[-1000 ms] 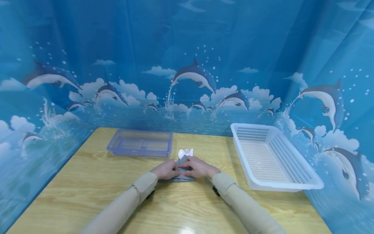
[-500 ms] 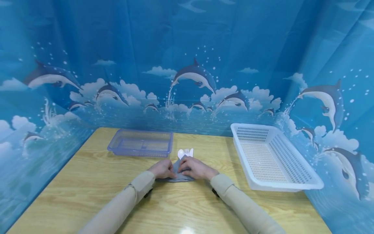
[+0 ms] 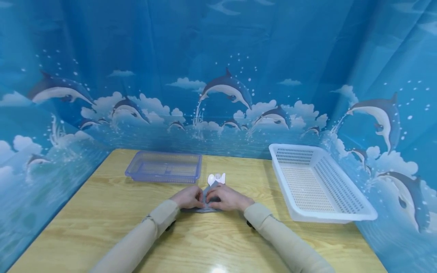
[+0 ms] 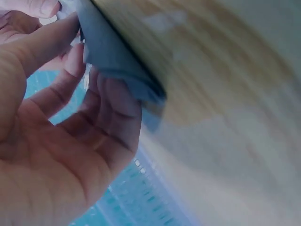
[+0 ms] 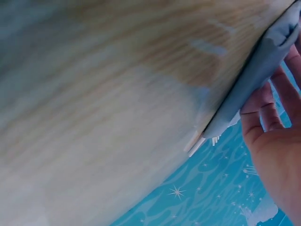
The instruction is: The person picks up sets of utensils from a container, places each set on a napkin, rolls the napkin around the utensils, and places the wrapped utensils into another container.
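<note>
- On the wood-grain table (image 3: 102,216), straight ahead of me, lies a gray cloth (image 4: 110,52), folded to a narrowing point at its far end, with a wider edge facing me.
- From that point stick out a white spoon (image 3: 211,179), a white fork (image 3: 217,177) and a white knife (image 3: 223,177), side by side from left to right; their lower ends are hidden by the cloth.
- Thumb and fingers of my left hand (image 3: 187,197) pinch the cloth along its left side; the left wrist view shows the thumb on its edge and other fingers reaching underneath.
- Opposite it, just beside, my right hand (image 3: 229,198) is bent over the cloth, fingers curved, and pinches it too; the right wrist view shows several fingers behind the gray fabric, the thumb out of sight.
- Beyond my left hand, near the table's far edge, sits a see-through purple basket (image 3: 164,178), well apart from the cloth.
- Over to my right stands a larger white basket (image 3: 336,217) with slotted walls, reaching the table's right edge.
- Both my arms wear beige sleeves (image 3: 136,244).
- Behind everything hangs a blue backdrop (image 3: 218,38) printed with leaping dolphins, clouds and splashing water.
</note>
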{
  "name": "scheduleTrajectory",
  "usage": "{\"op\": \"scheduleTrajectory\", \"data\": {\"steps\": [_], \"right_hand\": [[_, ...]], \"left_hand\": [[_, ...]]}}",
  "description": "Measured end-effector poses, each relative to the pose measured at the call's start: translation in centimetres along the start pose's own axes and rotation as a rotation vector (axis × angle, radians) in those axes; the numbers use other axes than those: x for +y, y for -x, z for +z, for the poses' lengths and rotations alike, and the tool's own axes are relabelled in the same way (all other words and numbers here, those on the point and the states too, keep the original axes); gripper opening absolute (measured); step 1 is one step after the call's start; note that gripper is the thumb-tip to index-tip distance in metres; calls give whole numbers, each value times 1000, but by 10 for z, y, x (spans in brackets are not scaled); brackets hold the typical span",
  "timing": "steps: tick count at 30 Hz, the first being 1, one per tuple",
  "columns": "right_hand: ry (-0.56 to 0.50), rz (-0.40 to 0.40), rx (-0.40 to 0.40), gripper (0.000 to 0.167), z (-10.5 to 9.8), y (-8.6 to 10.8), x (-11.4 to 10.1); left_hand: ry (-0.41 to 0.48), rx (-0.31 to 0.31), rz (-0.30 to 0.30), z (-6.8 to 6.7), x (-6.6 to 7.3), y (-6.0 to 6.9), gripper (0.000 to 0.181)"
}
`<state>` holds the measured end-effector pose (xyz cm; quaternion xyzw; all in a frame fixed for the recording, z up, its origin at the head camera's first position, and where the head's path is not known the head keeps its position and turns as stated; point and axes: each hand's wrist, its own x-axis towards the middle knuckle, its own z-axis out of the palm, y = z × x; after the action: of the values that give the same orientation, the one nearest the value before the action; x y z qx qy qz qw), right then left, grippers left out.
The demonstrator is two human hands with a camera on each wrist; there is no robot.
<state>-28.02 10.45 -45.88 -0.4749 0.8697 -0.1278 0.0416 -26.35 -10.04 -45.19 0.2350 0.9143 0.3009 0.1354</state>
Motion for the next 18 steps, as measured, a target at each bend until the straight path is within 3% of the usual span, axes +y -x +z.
{"op": "scheduleTrajectory", "data": {"steps": [6, 8, 14, 18], "right_hand": [[-33, 39, -12, 21, -3, -2, -1], [-41, 61, -8, 20, -3, -3, 0], [3, 52, 17, 14, -2, -8, 1], [40, 34, 35, 10, 1, -10, 1]], "left_hand": [[-201, 19, 252, -1, 0, -3, 11], [-247, 32, 303, -1, 0, -2, 9], [-292, 63, 300, -1, 3, 0, 8], [-315, 86, 231, -1, 4, 1, 13]]}}
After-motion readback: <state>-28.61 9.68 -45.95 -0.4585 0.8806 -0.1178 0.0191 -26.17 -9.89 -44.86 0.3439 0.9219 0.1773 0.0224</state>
